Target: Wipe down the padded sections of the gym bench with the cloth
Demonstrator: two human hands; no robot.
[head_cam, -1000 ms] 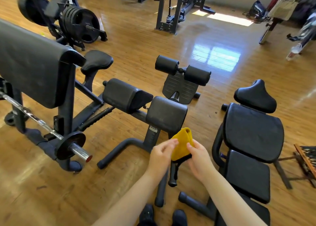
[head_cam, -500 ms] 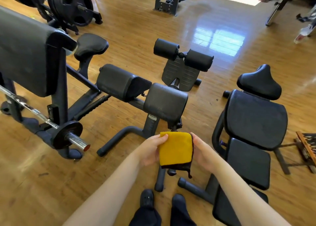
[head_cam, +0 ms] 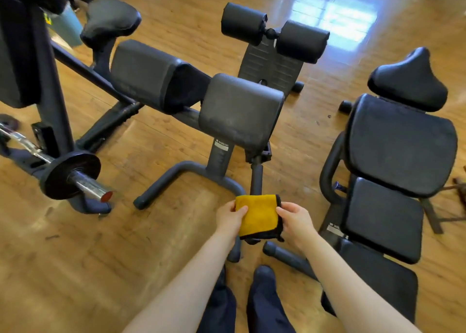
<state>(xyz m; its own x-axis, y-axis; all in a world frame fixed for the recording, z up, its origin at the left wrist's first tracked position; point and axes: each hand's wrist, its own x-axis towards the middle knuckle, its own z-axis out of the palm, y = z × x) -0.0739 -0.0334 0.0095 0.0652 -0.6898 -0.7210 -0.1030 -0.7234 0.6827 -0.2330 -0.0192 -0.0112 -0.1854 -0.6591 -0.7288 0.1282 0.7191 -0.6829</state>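
A folded yellow cloth (head_cam: 258, 215) with a black edge is held flat between both hands, low in the middle of the view. My left hand (head_cam: 229, 219) pinches its left edge with the thumb on top. My right hand (head_cam: 295, 220) grips its right edge. Just beyond the cloth stands a gym bench with two black hip pads, one near (head_cam: 239, 110) and one further left (head_cam: 153, 75), and two roller pads (head_cam: 272, 33) at its far end. The hands are below and short of the near pad, touching none of the padding.
A second bench with a black back pad (head_cam: 401, 143) and seat (head_cam: 383, 219) stands close on the right. On the left a barbell end with a weight plate (head_cam: 73, 176) juts out from a black rack (head_cam: 50, 80). My feet (head_cam: 252, 282) stand by the bench's floor tubes.
The cloth went from bunched up to folded flat between my hands. The view tilted down and moved closer to the bench.
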